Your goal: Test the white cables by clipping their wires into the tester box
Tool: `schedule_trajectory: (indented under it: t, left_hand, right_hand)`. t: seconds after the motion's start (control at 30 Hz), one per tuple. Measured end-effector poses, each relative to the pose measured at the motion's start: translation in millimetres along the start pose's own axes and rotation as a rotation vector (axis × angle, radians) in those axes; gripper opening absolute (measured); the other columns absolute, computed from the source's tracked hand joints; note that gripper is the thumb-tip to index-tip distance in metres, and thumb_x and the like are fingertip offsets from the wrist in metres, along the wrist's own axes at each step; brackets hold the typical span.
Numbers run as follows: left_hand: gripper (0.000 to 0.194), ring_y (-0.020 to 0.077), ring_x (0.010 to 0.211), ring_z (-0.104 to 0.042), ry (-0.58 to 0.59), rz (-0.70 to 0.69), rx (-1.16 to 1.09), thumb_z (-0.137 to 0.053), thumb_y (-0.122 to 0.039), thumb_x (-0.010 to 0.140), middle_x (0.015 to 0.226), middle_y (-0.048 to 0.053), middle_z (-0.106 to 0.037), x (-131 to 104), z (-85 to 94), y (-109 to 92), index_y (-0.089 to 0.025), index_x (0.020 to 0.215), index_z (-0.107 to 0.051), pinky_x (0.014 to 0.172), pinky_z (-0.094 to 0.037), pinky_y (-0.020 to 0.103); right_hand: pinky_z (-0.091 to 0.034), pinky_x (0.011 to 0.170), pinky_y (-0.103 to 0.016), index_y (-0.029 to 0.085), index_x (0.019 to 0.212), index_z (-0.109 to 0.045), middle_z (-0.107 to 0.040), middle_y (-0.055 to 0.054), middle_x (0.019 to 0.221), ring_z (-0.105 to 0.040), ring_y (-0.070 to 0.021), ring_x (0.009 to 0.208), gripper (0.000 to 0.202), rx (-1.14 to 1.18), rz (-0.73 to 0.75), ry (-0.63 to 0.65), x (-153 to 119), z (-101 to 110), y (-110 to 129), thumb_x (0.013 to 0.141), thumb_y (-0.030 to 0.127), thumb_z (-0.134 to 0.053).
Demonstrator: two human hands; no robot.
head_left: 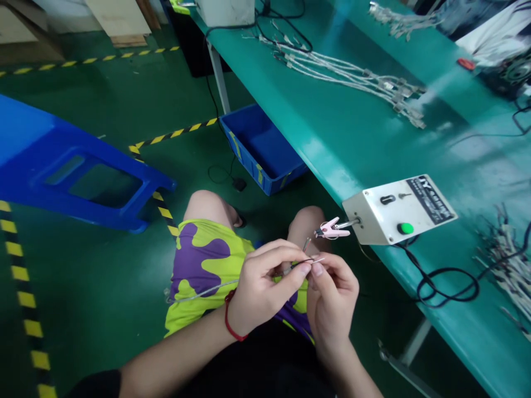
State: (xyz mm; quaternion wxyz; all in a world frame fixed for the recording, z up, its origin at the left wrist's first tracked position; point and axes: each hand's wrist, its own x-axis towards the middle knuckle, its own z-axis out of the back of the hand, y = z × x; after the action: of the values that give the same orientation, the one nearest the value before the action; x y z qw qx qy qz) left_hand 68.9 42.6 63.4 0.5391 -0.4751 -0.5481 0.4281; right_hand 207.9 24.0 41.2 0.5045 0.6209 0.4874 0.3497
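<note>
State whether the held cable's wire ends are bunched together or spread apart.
Spread apart: some wires angle upward, while others run toward the right hand.

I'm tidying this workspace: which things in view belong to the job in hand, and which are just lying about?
Job in hand:
thin grey cable, its end held between left hand and right hand
likely the boxy white device with round green button and pink clip

Apparently lying about:
blue plastic stool
rectangular blue plastic crate

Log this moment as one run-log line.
left hand: holding gray cable | right hand: at its thin wires | pink clip: on metal rod of white control box
</note>
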Motion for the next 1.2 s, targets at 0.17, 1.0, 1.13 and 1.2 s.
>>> schedule_trajectory:
  t: [0.17, 1.0, 1.13, 1.2]
  left_hand:
    - [0.013, 0.0114, 0.074, -0.07, 0.046, -0.059, -0.01, -0.076, -0.009, 0.093, 0.096, 0.005, -0.079, -3.2, 0.0, -8.5, -0.017, 0.101, -0.082, 0.06, -0.051, 0.02]
    - [0.011, 0.0165, 0.072, -0.073, 0.127, 0.049, -0.14, -0.075, -0.017, 0.095, 0.095, 0.008, -0.082, -21.5, 4.0, -24.5, -0.019, 0.095, -0.085, 0.055, -0.054, 0.024]
    - [0.013, 0.0154, 0.074, -0.073, 0.124, -0.015, -0.118, -0.075, -0.013, 0.094, 0.096, 0.007, -0.083, -20.5, 4.4, -25.3, -0.02, 0.096, -0.085, 0.065, -0.058, 0.025]
    - [0.014, 0.0148, 0.073, -0.072, 0.119, -0.016, -0.123, -0.075, -0.012, 0.093, 0.097, 0.007, -0.083, -20.4, 5.0, -24.8, -0.02, 0.097, -0.086, 0.066, -0.057, 0.025]
  right_hand:
    - [-0.055, 0.069, -0.021, 0.025, 0.092, -0.079, -0.071, 0.0, 0.084, -0.066, -0.0123, 0.077, 0.006, -0.004, 0.046, -0.023, -4.5, -1.0, 10.6, 0.09, 0.019, -0.081]
    - [-0.047, 0.061, -0.021, 0.023, 0.084, -0.078, -0.066, 0.001, 0.074, -0.055, -0.01, 0.064, 0.008, 0.084, -0.145, 0.036, -12.0, -4.7, 37.2, 0.084, 0.025, -0.086]
    - [-0.047, 0.063, -0.021, 0.023, 0.085, -0.078, -0.065, 0.002, 0.073, -0.055, -0.0101, 0.065, 0.007, 0.074, -0.138, 0.059, -13.2, -3.0, 38.8, 0.086, 0.025, -0.085]
    - [-0.047, 0.063, -0.021, 0.023, 0.085, -0.077, -0.064, 0.002, 0.074, -0.054, -0.0096, 0.064, 0.007, 0.069, -0.146, 0.069, -14.1, -1.9, 37.8, 0.087, 0.024, -0.084]
